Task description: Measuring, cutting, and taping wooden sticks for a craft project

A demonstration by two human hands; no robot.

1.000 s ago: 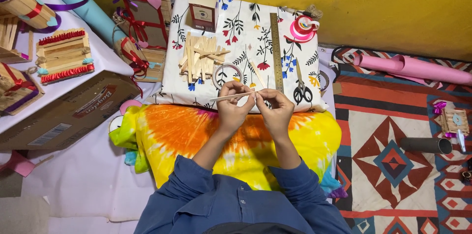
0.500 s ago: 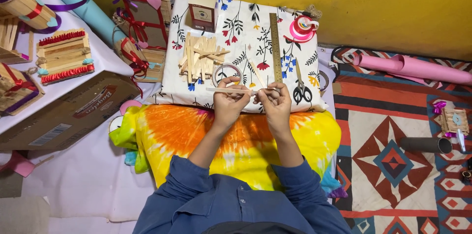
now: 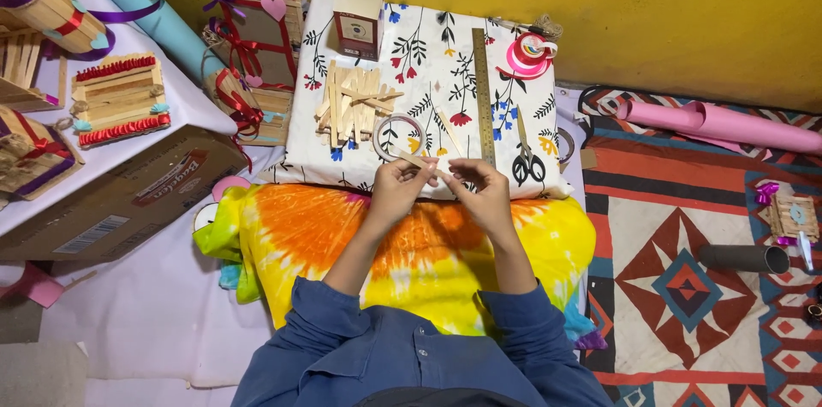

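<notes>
My left hand point(image 3: 396, 189) and my right hand point(image 3: 482, 188) meet at the front edge of a floral cloth point(image 3: 428, 56), both pinching a thin wooden craft stick point(image 3: 416, 160) that points up and to the left. Just beyond the fingers lies a clear tape roll point(image 3: 385, 135). A loose pile of wooden sticks point(image 3: 353, 101) sits further back on the cloth. A metal ruler point(image 3: 483, 95) and black-handled scissors point(image 3: 526, 159) lie to the right of my hands. Another stick point(image 3: 449, 131) rests beside the ruler.
A small box point(image 3: 358, 17) and pink ribbon spool point(image 3: 529, 54) stand at the cloth's back. Stick-built crafts with red ribbon point(image 3: 120, 99) sit on the left, over a cardboard box point(image 3: 120, 202). A pink paper roll point(image 3: 728, 124) and grey tube point(image 3: 743, 258) lie on the patterned rug.
Both hands have moved slightly nearer and lower, and the stick has turned from lying level across the fingers to pointing up-left.
</notes>
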